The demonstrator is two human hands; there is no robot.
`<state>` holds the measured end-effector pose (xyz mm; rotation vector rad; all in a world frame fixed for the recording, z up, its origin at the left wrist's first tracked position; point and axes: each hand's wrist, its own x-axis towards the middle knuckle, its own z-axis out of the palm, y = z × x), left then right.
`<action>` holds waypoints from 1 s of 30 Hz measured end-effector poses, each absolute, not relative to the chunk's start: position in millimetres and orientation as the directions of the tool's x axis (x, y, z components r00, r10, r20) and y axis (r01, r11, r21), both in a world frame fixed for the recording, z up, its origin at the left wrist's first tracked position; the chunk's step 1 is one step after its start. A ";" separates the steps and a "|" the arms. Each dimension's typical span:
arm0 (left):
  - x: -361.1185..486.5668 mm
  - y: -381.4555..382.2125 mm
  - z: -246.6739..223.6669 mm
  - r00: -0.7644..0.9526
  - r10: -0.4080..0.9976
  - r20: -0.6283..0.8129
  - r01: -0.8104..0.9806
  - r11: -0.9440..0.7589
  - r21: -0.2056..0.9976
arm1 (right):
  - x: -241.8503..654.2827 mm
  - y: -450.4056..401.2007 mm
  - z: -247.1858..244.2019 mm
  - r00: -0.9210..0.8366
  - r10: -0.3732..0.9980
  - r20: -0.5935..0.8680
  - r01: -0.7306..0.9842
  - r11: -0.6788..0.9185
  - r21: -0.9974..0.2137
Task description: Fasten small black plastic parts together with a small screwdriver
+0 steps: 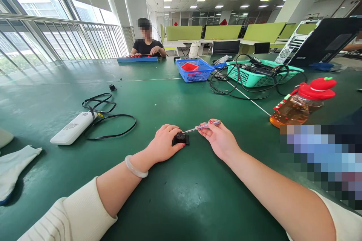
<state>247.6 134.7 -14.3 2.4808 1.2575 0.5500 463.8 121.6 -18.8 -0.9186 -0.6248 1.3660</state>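
Observation:
On the green table, my left hand is closed around a small black part with a rounded raised top and a flat base. My right hand grips a slim screwdriver by its clear purplish handle. Its thin metal shaft points left, and the tip is at the top of the black part; whether it sits in a screw is too small to tell. A pale bangle circles my left wrist.
Left of my hands lie a white power bank with a black cord and a small black piece. A drink bottle stands right. Farther back are a blue basket, a green basket with cables, and a seated person.

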 end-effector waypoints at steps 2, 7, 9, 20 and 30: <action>247.5 134.8 -14.5 0.544 0.814 0.202 0.696 -0.572 0.434 | 464.6 121.9 -19.6 0.131 0.982 -0.133 -0.541 -0.042 -0.840; 247.5 134.4 -14.6 0.544 0.812 0.210 0.692 -0.576 0.435 | 465.8 122.6 -21.3 0.121 0.984 -0.129 -0.537 -0.044 -0.843; 247.6 134.1 -14.2 0.545 0.812 0.208 0.692 -0.576 0.435 | 465.6 122.6 -21.2 0.124 0.983 -0.139 -0.545 -0.049 -0.837; 248.5 134.2 -13.5 0.538 0.817 0.207 0.698 -0.570 0.434 | 466.1 122.6 -22.6 0.129 0.980 -0.153 -0.551 -0.058 -0.832; 248.9 132.8 -10.0 0.528 0.818 0.229 0.687 -0.570 0.452 | 465.5 122.1 -21.0 0.121 0.979 -0.166 -0.562 -0.070 -0.824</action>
